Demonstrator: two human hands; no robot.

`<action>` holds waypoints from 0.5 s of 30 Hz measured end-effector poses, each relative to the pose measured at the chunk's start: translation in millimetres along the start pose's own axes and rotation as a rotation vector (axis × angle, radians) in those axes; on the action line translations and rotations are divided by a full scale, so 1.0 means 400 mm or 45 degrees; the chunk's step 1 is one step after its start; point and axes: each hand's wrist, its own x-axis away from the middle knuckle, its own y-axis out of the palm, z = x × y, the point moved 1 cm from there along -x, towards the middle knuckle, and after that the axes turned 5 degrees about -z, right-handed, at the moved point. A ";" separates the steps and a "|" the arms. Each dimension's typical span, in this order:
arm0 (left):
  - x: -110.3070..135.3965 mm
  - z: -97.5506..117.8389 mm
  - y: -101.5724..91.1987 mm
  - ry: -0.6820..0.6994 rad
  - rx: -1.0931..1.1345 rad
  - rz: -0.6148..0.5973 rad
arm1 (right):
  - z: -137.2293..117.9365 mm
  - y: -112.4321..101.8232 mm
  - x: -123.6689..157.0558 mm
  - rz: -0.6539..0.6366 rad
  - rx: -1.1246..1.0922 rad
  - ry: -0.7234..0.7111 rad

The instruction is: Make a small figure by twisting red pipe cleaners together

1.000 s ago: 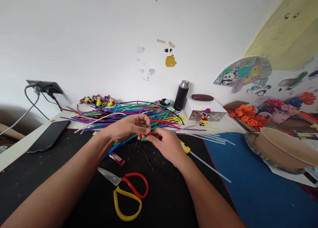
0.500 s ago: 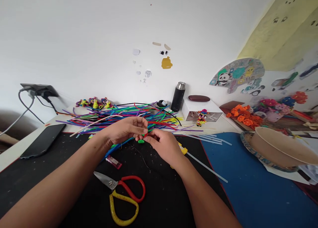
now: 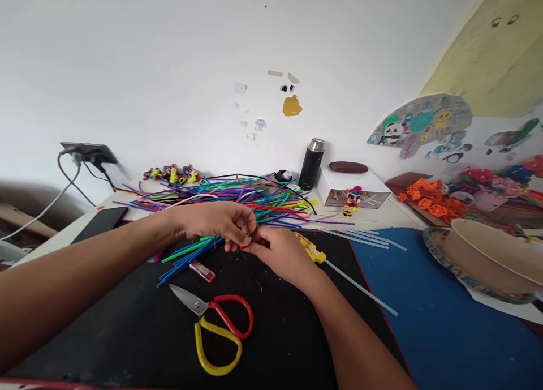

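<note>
My left hand (image 3: 220, 223) and my right hand (image 3: 286, 254) meet fingertip to fingertip above the black mat. Both are closed, pinching a small red and green pipe cleaner piece (image 3: 245, 245) that the fingers mostly hide. Behind them spreads a big heap of coloured pipe cleaners (image 3: 271, 206). Blue pipe cleaners (image 3: 181, 266) and green ones lie below my left wrist. Nearer to me, scissors (image 3: 218, 330) with one red and one yellow handle rest partly open, beside a small pink case (image 3: 202, 271). A yellow glue gun (image 3: 313, 249) with a clear stick sits beyond my right wrist.
A black phone (image 3: 99, 223) lies at the left. Along the wall stand small pipe cleaner figures (image 3: 173, 174), a black flask (image 3: 311, 165) and a white box (image 3: 356, 187) with a figure before it. Clear glue sticks (image 3: 365, 238) and a beige bowl (image 3: 496, 254) are to the right.
The view has swung a little left, so the scene sits further right. My left fingers have curled more tightly over the piece, and the green part hanging below it is now hidden.
</note>
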 end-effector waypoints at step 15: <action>0.005 -0.019 0.017 -0.031 0.110 0.108 | -0.014 0.016 -0.001 0.002 -0.032 0.020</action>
